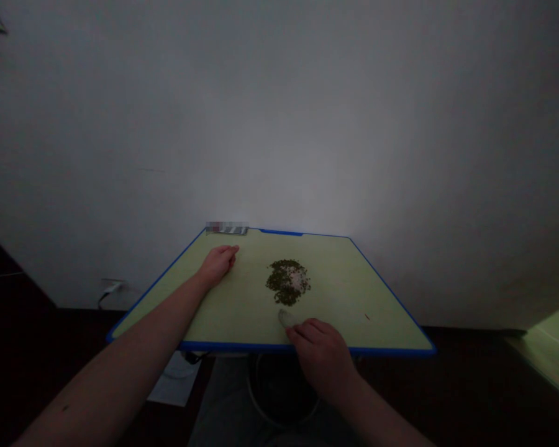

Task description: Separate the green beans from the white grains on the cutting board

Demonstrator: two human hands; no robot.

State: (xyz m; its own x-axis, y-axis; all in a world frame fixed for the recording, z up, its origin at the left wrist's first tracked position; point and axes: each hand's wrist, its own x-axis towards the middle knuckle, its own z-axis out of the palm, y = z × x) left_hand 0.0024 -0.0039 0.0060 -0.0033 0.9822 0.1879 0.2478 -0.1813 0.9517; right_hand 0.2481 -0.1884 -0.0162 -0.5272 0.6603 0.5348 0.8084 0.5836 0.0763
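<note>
A pale green cutting board (270, 292) with a blue rim lies on a dark surface. Near its middle sits a low heap of dark green chopped herbs (287, 282), with a white granular patch, perhaps salt, on top. My left hand (218, 264) rests on the board's far left part with its fingers curled, touching nothing but the board. My right hand (319, 354) lies over the front rim, its fingertips at a small pale lump (284, 318) just below the heap.
A small reddish speck (367, 316) lies on the board's right part. A blurred strip (227, 228) sits at the far edge. A white wall (279, 124) rises behind. A white cable (261, 391) hangs below the board, and a pale green panel (552, 347) shows at the right.
</note>
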